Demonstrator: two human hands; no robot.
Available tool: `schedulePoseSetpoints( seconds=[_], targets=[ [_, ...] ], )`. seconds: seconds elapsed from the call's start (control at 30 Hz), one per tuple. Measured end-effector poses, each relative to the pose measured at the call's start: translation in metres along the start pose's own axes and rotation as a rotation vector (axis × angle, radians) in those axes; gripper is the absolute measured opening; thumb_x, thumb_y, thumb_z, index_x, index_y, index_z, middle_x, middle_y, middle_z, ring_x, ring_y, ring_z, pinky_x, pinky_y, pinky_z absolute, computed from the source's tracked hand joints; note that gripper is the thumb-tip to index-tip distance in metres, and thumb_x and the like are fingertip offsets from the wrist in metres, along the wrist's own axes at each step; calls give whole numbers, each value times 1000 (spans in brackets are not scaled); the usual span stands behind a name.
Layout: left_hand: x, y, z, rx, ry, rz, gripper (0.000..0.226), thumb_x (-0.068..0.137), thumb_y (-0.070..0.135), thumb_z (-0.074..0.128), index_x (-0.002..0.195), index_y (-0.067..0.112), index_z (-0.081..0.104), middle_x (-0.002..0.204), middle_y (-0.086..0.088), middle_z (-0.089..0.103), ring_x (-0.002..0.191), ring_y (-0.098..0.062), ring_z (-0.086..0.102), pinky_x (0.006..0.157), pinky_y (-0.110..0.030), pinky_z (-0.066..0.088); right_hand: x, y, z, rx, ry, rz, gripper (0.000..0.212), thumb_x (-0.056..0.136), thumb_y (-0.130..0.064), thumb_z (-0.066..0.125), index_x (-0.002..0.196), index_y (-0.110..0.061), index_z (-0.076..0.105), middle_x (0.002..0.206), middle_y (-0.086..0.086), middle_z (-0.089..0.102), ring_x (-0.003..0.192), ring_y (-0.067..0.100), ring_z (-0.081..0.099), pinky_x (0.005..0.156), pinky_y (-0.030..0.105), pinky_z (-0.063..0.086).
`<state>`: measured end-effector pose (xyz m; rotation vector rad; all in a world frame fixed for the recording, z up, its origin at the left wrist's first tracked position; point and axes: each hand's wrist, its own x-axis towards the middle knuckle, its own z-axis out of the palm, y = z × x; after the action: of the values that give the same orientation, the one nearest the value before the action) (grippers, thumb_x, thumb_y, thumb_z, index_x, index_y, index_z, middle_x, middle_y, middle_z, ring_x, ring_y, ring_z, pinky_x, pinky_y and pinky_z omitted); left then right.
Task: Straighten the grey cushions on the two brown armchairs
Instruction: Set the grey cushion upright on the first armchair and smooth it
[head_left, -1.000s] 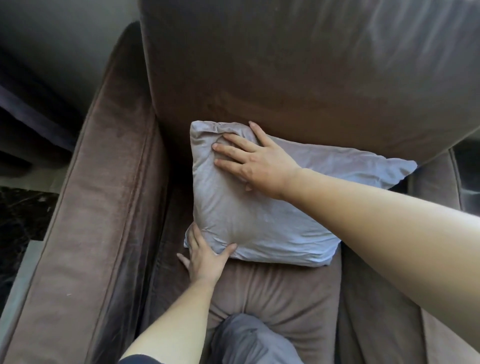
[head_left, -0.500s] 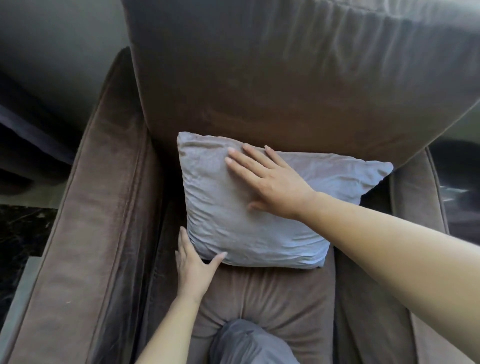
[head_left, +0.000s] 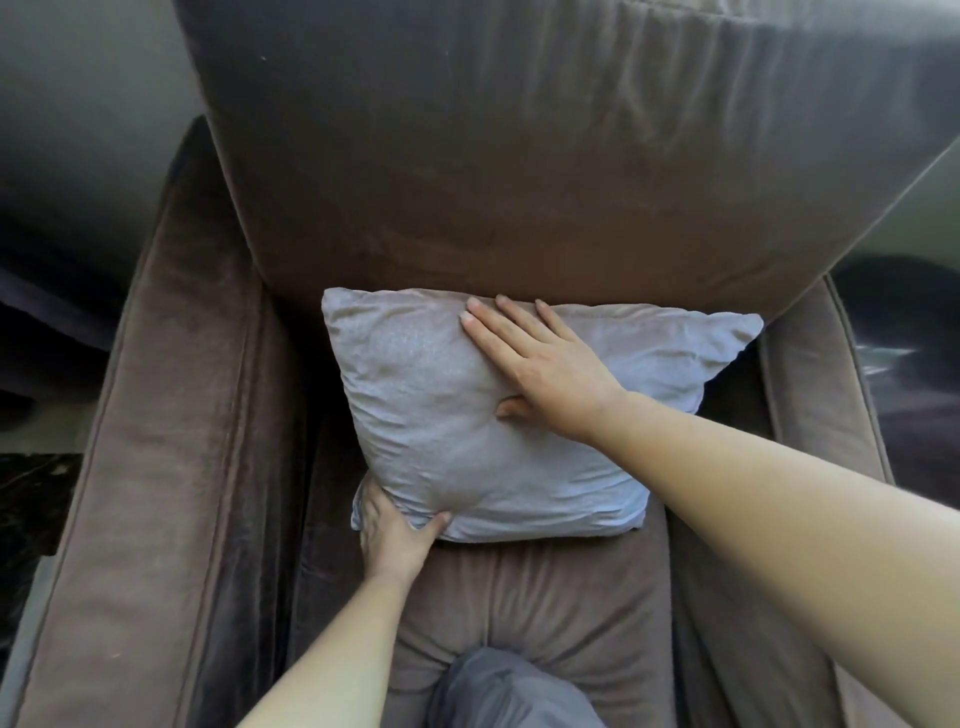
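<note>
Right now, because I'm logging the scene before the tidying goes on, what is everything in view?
grey cushion: one, grey, upright on the seat against the backrest.
armchair: one, brown, fills most of the frame, both armrests visible.
floor: dark patch, left edge.
knee: one, in grey trousers, bottom centre against the seat front.
left hand: one, grips the cushion's lower left corner, thumb on the front.
right hand: one, flat on the cushion's upper front, fingers straight.

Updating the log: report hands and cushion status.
Left hand grips lower corner of grey cushion. Right hand flat on its face. Cushion leans against armchair backrest. Knee on seat, apart.
</note>
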<state>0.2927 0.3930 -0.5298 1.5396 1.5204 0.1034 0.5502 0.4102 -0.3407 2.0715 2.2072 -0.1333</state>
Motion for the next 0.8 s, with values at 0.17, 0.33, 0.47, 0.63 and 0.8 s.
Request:
schedulePoseSetpoints(
  seconds=[0.17, 0.33, 0.47, 0.63, 0.8],
  targets=[
    [-3, 4, -35, -39, -114, 127, 121, 63, 13, 89, 156, 17, 12, 155, -7, 34, 142, -23, 35, 114, -33, 31, -28, 20, -7, -1, 32, 61, 112, 70, -47, 80, 156, -13, 18, 162, 5, 26, 150, 29, 21, 119, 55, 18],
    [0, 59, -78, -132, -25, 226, 119, 69, 19, 88, 157, 33, 8, 160, 4, 27, 145, -14, 31, 119, -38, 28, -67, 56, -12, 5, 29, 208, 108, 69, -49, 80, 154, -13, 24, 155, 7, 38, 147, 31, 28, 117, 60, 21],
    [8, 119, -110, -214, 84, 269, 114, 75, 29, 86, 157, 32, 6, 162, 4, 25, 145, -15, 32, 117, -41, 32, -97, 84, -13, -18, 40, 308, 106, 66, -48, 82, 151, -13, 30, 150, 7, 45, 144, 31, 34, 115, 63, 23],
    [34, 168, -138, -242, 164, 301, 96, 75, 37, 84, 152, 25, 27, 153, 2, 42, 137, -17, 43, 111, -40, 39, -130, 116, -14, 34, 141, 480, 97, 68, -44, 83, 147, -10, 39, 144, 10, 50, 141, 34, 37, 113, 63, 25],
    [59, 179, -151, -386, 173, 206, 68, 84, 28, 78, 142, 12, 46, 138, -10, 57, 125, -23, 55, 107, -41, 45, -147, 144, -8, 488, 265, 822, 77, 81, -38, 77, 143, -9, 42, 141, 13, 50, 132, 33, 45, 109, 47, 39]
  ],
)
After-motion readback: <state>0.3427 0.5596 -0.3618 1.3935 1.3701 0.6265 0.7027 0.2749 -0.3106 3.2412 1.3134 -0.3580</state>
